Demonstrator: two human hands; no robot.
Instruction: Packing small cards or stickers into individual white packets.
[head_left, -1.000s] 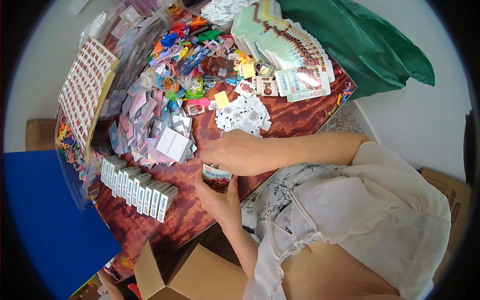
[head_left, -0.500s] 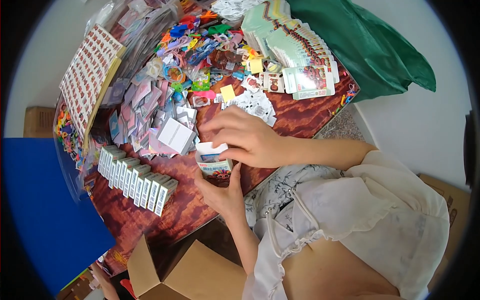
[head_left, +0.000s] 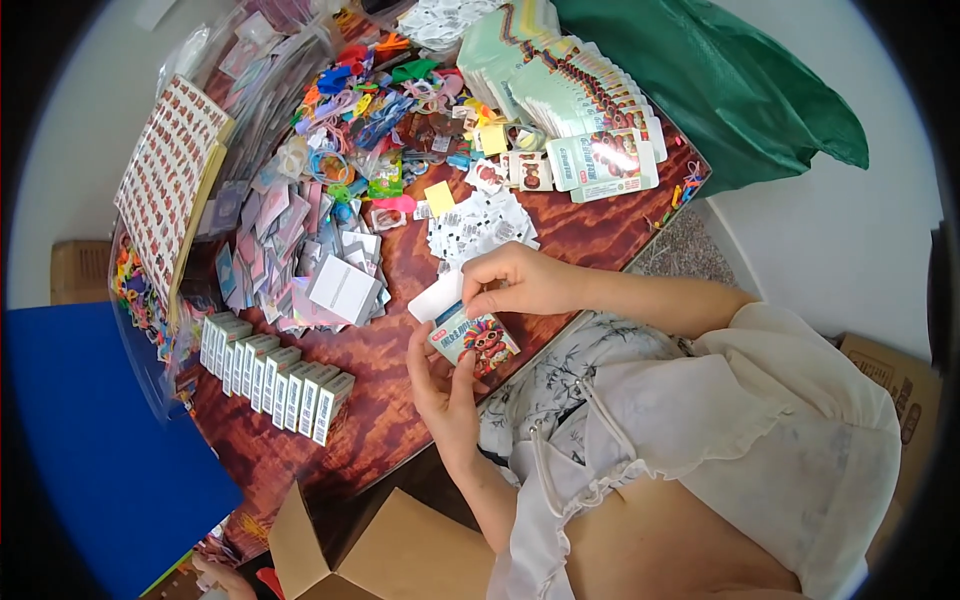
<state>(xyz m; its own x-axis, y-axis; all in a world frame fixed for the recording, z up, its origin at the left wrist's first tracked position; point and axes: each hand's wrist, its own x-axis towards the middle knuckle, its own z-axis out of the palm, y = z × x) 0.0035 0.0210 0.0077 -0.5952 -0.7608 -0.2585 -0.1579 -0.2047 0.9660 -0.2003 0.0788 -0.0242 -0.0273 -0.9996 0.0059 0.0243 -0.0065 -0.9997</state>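
Note:
A small pale green printed box (head_left: 487, 345) with a cartoon figure is held tilted over the near edge of the table. My left hand (head_left: 443, 395) grips it from the left and below, thumb on the printed front. At the box's upper end, the fingers of my right hand (head_left: 515, 280) are pinched beside a raised white flap (head_left: 436, 296). Whether those fingers hold the flap or something inside the box is hidden. Just beyond my hands lies a heap of small white printed packets (head_left: 480, 225).
A row of filled boxes (head_left: 275, 375) stands at left. Behind are piled cards (head_left: 290, 240), colourful trinkets (head_left: 380, 110), sticker sheets (head_left: 170, 165) and flat cartons (head_left: 560, 85). A green bag (head_left: 740, 90) hangs at far right. An open cardboard box (head_left: 420, 550) sits below; another person's hand (head_left: 222, 578) shows lower left.
The box has turned from upright, opening showing, to tilted with its printed front facing up. My right hand has come down and right to its open end.

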